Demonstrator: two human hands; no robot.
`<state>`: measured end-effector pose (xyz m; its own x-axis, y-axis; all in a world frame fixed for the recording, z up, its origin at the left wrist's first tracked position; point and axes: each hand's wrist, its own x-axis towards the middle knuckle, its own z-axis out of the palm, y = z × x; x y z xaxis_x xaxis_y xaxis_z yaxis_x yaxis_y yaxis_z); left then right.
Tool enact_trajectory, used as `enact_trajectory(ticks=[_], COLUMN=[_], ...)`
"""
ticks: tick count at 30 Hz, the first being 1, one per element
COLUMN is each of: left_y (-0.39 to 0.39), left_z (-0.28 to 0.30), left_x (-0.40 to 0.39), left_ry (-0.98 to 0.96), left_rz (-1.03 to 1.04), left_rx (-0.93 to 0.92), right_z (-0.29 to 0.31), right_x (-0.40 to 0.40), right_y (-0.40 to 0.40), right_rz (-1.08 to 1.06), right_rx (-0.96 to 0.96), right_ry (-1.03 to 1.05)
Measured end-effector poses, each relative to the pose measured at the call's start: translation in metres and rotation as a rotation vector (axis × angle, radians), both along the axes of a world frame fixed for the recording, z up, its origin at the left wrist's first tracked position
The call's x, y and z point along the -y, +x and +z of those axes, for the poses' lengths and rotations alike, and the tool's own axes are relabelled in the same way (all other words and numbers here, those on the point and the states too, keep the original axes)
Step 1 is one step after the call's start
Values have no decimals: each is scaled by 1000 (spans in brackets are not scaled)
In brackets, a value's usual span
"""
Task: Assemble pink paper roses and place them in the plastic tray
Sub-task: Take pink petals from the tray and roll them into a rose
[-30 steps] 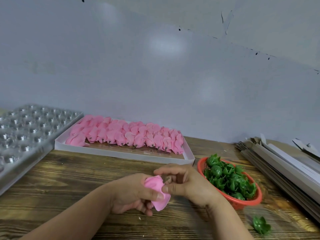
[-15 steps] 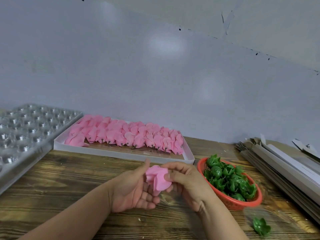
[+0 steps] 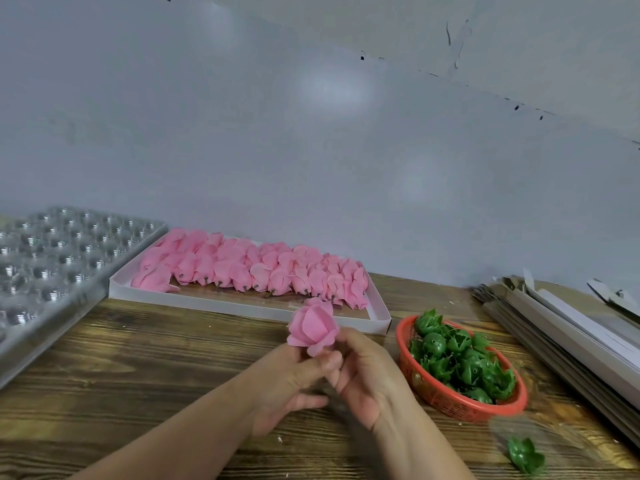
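A pink paper rose (image 3: 312, 329) stands upright above my two hands, in front of the white box. My left hand (image 3: 294, 379) pinches its base from the left, and my right hand (image 3: 363, 372) holds the base from the right with curled fingers. The rose's underside is hidden by my fingers. A white shallow box (image 3: 242, 308) behind holds several rows of pink petal heads (image 3: 249, 268). The clear plastic tray (image 3: 62, 258) with round cavities lies at the far left.
A red mesh basket (image 3: 446, 400) of green plastic calyxes (image 3: 460, 362) sits to the right of my hands. One loose green calyx (image 3: 524, 455) lies near the front right. A stack of flat grey card sheets (image 3: 568, 344) fills the right edge. A wall stands close behind.
The pink rose has been turned from lying sideways between my hands to pointing upward, and it is raised higher. Both hands shifted their hold down to its base.
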<state>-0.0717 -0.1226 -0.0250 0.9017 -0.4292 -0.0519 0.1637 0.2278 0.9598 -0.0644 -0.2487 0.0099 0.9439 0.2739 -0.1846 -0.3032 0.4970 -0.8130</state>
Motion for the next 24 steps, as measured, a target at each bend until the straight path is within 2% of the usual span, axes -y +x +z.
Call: enact_trajectory(ticks=[7, 11, 15, 17, 20, 24], left_y=[5, 5, 7, 9, 11, 11], left_z=[4, 7, 8, 8, 7, 8], left_x=[0, 1, 0, -3, -6, -10], left_ry=[-241, -286, -340, -384, -498, -613], left_rz=[101, 142, 174, 197, 186, 126], left_rx=[-2, -12, -37, -58, -130, -253], right_z=[-2, -3, -7, -7, -7, -9], right_x=[-9, -11, -13, -11, -11, -18], right_y=[-4, -5, -7, -8, -10, -16], right_rz=[-70, -84, -144, -232, -338, -343], right_rx=[-36, -19, 64, 152, 428, 700], right_ry=[-125, -161, -328, -383, -541, -746])
